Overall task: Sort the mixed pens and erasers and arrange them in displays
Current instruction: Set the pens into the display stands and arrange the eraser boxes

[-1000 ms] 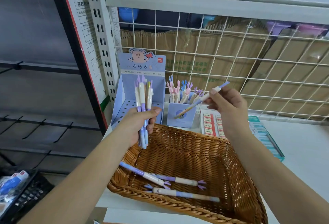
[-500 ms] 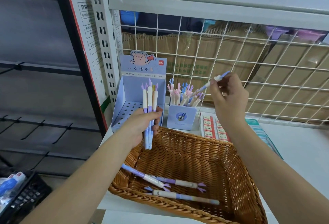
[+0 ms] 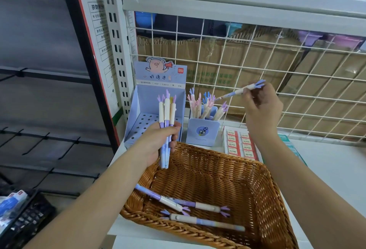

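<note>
Head view shows the left hand [image 3: 158, 141] clenched around a bundle of slim lilac-and-cream pens [image 3: 167, 114], held upright with their hand-shaped caps at the top, above the far left corner of a brown woven wicker basket [image 3: 267, 189]. The basket sits at the near left corner of a white shelf [image 3: 336, 169]. Along its near side lie three more pens of the same kind: one slanted against the left wall [image 3: 158, 197], one lying across the middle [image 3: 206, 206], and one nearest the front rim [image 3: 206, 221]. The right hand [image 3: 261, 108] pinches a single blue-capped pen [image 3: 237, 91] near its cap end. This pen is tilted, with the cap up to the right and the tip down to the left, close over the pink, blue and lilac pens [image 3: 206, 106] standing in a small square pale-blue pen cup [image 3: 203, 131]. The cup stands behind the basket, near the shelf's back edge. Just left of it, at the far left corner, is a pale-blue cardboard display box with a pig picture on its header [image 3: 160, 78] and a perforated floor. Right of the cup lies a flat tray of red-and-white wrapped erasers [image 3: 239, 143], with a teal box [image 3: 291, 145] beside it. A white wire grid [image 3: 297, 90] backs the shelf, with brown cartons behind it.
</note>
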